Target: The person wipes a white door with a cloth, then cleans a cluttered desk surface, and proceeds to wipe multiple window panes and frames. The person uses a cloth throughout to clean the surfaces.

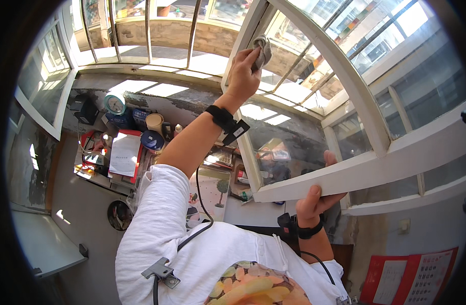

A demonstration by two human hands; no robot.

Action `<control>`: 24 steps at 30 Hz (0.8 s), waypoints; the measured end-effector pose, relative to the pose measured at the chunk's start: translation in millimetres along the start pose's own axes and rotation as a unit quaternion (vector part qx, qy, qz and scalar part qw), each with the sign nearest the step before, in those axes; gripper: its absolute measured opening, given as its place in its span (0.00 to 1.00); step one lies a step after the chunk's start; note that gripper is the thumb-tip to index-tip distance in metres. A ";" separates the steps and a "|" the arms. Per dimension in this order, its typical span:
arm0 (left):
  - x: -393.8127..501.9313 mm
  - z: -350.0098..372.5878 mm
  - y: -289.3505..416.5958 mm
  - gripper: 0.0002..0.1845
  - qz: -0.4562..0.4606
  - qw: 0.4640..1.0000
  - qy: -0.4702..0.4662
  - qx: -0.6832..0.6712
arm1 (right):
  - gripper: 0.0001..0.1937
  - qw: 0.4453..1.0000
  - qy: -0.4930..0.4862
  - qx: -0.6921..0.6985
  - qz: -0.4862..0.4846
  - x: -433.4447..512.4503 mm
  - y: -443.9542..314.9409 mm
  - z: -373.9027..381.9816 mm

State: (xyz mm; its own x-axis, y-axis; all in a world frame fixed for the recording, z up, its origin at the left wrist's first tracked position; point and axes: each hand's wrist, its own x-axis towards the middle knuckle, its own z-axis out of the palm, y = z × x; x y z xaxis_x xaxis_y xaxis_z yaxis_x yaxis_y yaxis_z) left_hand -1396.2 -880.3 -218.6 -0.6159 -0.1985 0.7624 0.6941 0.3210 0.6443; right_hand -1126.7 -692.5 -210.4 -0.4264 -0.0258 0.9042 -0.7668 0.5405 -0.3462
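My left hand [243, 74] is raised and holds a bunched grey cloth [263, 51] at the upper part of an open window sash [374, 166] with a white frame. Glass lies beside and behind the cloth; whether the cloth presses on it I cannot tell. Lower down, my right hand [310, 206] grips the sash's bottom rail. Its thumb is on the near side, and a fingertip shows through the pane beyond the rail. Black straps with small devices circle both wrists.
Beneath my left arm, a cluttered table holds a round clock [114, 103], a paper on a red folder [125, 154] and several containers. Metal bars [148, 34] stand outside the window. Another open sash [46, 95] is at left. A red calendar [410, 276] hangs at lower right.
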 end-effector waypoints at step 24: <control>-141.0 -14.7 15.0 0.36 -0.053 0.989 -0.079 -0.112 | 0.38 1.000 -0.002 -0.024 -0.014 3.2 2.0 1.3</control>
State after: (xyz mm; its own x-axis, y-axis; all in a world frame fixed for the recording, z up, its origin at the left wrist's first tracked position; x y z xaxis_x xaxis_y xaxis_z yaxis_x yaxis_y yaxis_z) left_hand -1293.4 -861.1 -315.5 -0.7280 -0.0662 0.6824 0.6768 0.0899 0.7307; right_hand -1130.1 -692.6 -208.5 -0.4065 -0.0450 0.9126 -0.7545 0.5797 -0.3075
